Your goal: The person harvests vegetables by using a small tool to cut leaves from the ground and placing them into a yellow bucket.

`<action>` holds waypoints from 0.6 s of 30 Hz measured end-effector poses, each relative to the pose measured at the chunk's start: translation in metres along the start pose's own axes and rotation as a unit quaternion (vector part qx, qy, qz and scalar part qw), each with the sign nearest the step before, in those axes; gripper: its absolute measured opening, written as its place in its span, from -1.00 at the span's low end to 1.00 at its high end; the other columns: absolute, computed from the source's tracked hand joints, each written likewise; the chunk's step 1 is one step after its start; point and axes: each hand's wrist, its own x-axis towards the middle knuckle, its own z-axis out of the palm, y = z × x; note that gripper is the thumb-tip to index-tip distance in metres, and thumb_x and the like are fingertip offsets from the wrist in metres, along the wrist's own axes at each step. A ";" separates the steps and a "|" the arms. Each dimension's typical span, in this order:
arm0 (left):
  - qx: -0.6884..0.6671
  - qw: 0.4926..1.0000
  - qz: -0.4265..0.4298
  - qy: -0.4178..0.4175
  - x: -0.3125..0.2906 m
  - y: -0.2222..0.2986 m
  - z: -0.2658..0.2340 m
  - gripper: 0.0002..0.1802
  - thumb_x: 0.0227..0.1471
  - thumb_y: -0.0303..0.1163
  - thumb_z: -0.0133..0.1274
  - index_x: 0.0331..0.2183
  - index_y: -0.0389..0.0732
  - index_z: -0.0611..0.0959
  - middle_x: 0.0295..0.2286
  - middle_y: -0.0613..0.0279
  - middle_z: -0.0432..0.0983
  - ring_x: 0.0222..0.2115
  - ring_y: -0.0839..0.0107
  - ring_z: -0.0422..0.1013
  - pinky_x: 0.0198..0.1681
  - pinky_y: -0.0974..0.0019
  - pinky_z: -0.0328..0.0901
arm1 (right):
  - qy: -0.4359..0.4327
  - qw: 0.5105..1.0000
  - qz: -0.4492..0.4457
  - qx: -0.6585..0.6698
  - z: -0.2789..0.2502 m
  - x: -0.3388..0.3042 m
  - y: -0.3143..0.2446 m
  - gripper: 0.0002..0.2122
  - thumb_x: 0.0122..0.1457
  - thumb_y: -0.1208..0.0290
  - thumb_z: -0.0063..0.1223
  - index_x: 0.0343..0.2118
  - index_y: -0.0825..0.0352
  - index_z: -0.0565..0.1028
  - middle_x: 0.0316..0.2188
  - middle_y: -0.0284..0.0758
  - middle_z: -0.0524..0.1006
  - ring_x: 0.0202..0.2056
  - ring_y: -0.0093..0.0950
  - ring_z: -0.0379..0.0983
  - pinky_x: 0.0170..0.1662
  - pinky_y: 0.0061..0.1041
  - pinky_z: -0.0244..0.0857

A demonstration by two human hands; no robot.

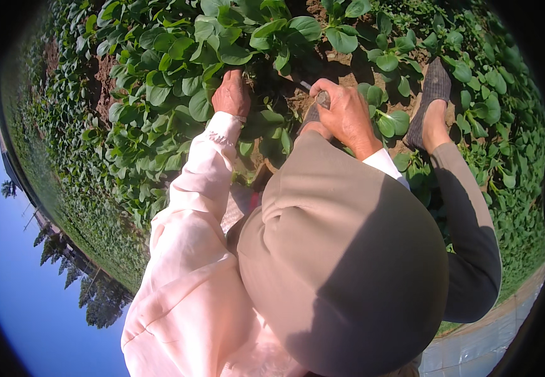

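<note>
Brown soil [103, 85] (partly shaded) | leafy green plants [341, 39] | two dark shoes [434, 85]

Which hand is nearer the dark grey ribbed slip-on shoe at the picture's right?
Right. The right hand, gripping a round-ended tool handle, is left of that shoe, with broad green leaves between. The left hand is farther left, among leafy green plants.

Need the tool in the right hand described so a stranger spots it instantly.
Start at the big brown trouser knee, low centre. Just above it in the picture, the right hand grips the tool, its blunt handle end facing the camera. Its thin grey shaft shows left of the hand, a straight, hard line unlike the broad green leaves nearby.
</note>
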 end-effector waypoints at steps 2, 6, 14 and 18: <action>-0.001 1.000 0.025 -0.010 -0.001 -0.005 0.004 -0.71 -0.01 -0.45 -0.08 -0.16 -0.12 0.46 -0.13 0.05 0.40 -0.33 -0.13 0.42 -0.34 -0.04 0.32 | -0.002 0.999 -0.026 -0.018 0.014 0.001 0.006 -0.83 -0.06 0.56 0.03 -0.35 0.26 0.50 -0.64 -0.09 0.47 -0.50 -0.03 0.42 -0.40 -0.19 0.30; 0.066 0.987 0.080 -0.126 0.007 -0.008 0.013 -0.73 0.05 -0.38 -0.08 -0.15 -0.15 0.47 -0.26 -0.08 0.48 -0.35 -0.11 0.44 -0.34 0.01 0.34 | -0.028 0.998 -0.043 -0.027 0.033 0.005 0.012 -0.76 -0.11 0.59 0.05 -0.31 0.25 0.48 -0.65 -0.08 0.46 -0.48 -0.01 0.42 -0.37 -0.15 0.29; 0.264 0.959 0.051 -0.092 0.034 -0.048 0.091 -0.48 -0.05 -0.36 0.00 0.00 -0.29 0.43 0.00 -0.14 0.34 0.03 -0.07 0.26 0.10 0.05 0.15 | -0.012 1.000 -0.028 0.004 0.070 0.030 0.004 -0.78 -0.08 0.55 0.06 -0.29 0.30 0.50 -0.57 -0.06 0.51 -0.40 0.01 0.45 -0.31 -0.16 0.34; 0.112 0.980 0.011 -0.166 0.044 -0.047 0.076 -0.48 -0.06 -0.33 0.02 -0.01 -0.26 0.45 0.00 -0.17 0.33 0.05 -0.11 0.23 0.11 0.04 0.13 | -0.028 0.999 -0.033 -0.008 0.037 0.021 0.014 -0.80 -0.05 0.53 0.06 -0.30 0.25 0.50 -0.57 -0.07 0.50 -0.41 0.00 0.44 -0.33 -0.19 0.32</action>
